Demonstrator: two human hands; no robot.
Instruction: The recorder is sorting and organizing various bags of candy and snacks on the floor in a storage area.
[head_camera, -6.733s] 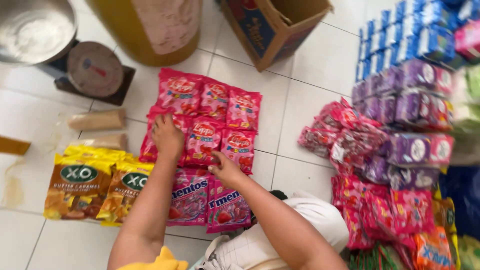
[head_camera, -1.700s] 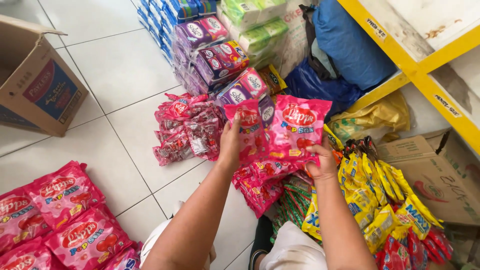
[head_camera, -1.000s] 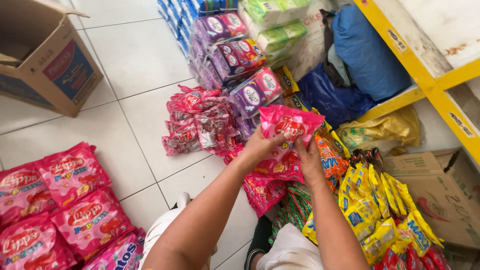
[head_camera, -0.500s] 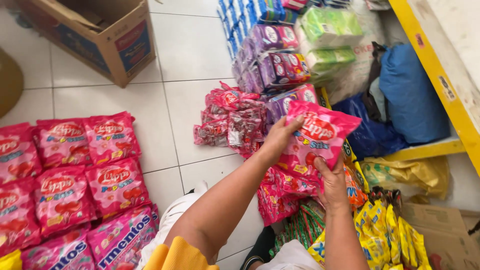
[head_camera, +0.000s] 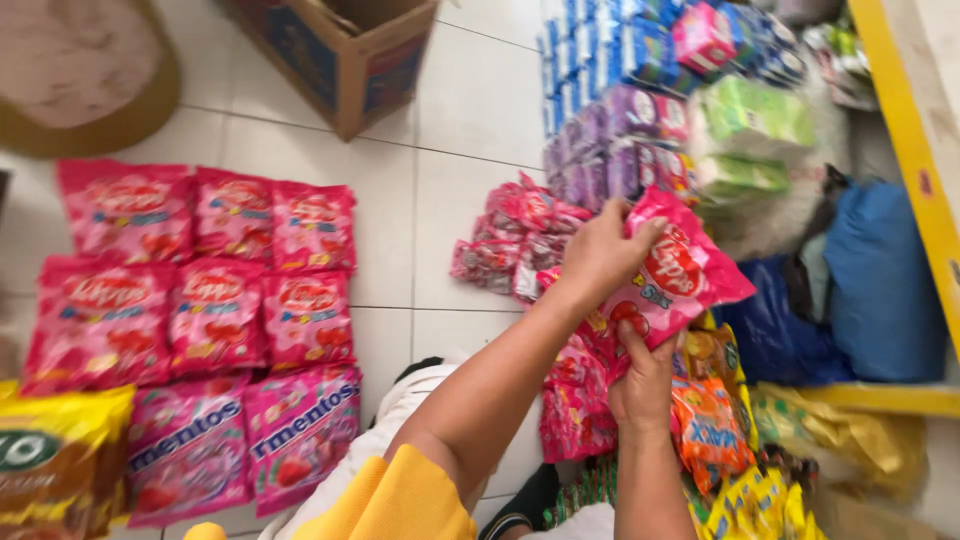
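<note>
Hands first: your right hand (head_camera: 645, 385) grips the pink bag (head_camera: 672, 275) at its bottom edge, thumb up on the front; your left hand (head_camera: 600, 250) clamps the top-left corner. Bag's lifted, tilted, above the mixed packets (head_camera: 715, 430) by your knees. On the left, w/ pink bags (head_camera: 205, 270) laid flat in rows on the tile floor (head_camera: 440, 190); yellow bags (head_camera: 55, 460) at bottom left. Farther back: red packet pile (head_camera: 510, 240), purple packs (head_camera: 620, 150), cardboard box (head_camera: 340, 55).

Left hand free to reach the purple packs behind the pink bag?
Probably not yet: the left hand and right hand both grip the pink bag. The purple packs lie unobstructed beyond it.
</note>
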